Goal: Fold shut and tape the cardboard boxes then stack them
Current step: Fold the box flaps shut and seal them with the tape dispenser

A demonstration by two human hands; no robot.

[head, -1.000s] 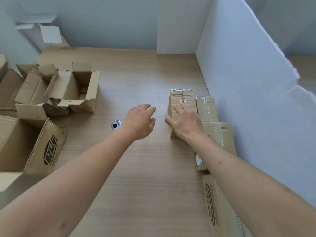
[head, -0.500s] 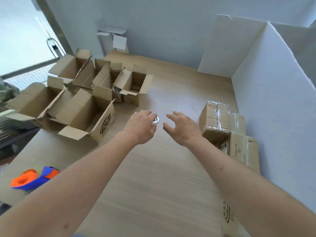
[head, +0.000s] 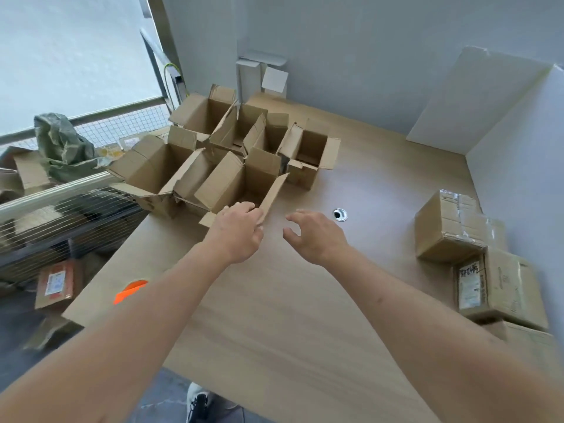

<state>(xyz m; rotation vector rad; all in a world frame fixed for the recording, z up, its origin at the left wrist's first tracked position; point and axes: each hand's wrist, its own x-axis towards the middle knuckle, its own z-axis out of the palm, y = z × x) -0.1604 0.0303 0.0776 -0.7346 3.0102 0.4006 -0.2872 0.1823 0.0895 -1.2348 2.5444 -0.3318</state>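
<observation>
Left hand [head: 241, 236] fingers apparently gripping open box [head: 244, 190] flap, right hand [head: 317, 236] spread beside it

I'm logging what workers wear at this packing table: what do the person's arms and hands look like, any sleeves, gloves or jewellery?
Both forearms are bare as far as the frame shows, with no sleeve in view. The left hand and right hand wear no gloves. No watch, bracelet or wristband shows at either wrist, and no ring can be seen on the visible fingers.

Soft daylight, blurred, warped edges
</observation>
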